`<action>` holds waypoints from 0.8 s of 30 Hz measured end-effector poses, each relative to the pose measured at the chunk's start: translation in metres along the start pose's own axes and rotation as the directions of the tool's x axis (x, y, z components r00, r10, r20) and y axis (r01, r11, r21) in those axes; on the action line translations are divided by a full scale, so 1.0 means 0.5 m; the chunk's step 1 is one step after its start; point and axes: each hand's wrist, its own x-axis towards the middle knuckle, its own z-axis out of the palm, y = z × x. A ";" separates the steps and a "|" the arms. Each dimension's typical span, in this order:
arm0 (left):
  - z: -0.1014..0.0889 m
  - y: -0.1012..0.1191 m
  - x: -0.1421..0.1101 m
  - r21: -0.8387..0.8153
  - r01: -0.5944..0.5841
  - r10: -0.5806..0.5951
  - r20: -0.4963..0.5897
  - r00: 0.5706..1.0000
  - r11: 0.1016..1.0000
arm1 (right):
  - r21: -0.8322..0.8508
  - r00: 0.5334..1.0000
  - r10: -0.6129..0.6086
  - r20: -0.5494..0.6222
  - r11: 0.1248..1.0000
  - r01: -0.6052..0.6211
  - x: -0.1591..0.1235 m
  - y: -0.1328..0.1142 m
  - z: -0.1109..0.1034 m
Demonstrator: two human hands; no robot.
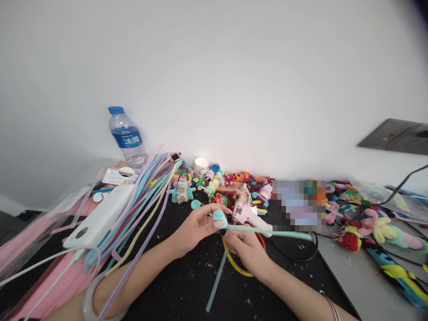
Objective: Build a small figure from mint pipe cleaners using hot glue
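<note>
My left hand (195, 227) is closed in a pinch on a small coil (220, 217) of fuzzy mint and white pipe cleaner. From the coil a long mint pipe cleaner (287, 234) stretches out to the right, nearly level. The thumb and fingers of my right hand (249, 252) are closed on that strand close to the coil. Just behind both hands lies a pale pink glue gun (249, 216). Under them on the black mat (174, 285) are a yellow ring (241, 269) and a translucent bluish stick (216, 285), both partly covered by my right hand.
Bundled pastel pipe cleaners (147, 205) lie at the left, crossing over my left forearm. A water bottle (126, 136) leans by the wall. Along the back sit a fuzzy doll (183, 189), a white paper cup (201, 166) and several colourful figures. A black cable (301, 258) curls at the right.
</note>
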 end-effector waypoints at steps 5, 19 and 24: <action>-0.008 0.002 0.003 -0.015 0.068 -0.068 0.027 0.997 0.998 | 0.059 0.997 0.036 -0.069 0.998 -0.032 0.005 -0.012 -0.001; -0.032 0.010 0.012 -0.621 0.135 -0.158 0.019 0.987 0.772 | -0.627 0.890 -0.423 -0.171 0.743 0.233 -0.023 0.005 -0.039; -0.057 0.012 0.027 -0.731 -0.038 -0.155 -0.195 0.969 0.682 | -0.840 0.834 -0.538 -0.119 0.503 0.204 -0.029 -0.001 -0.063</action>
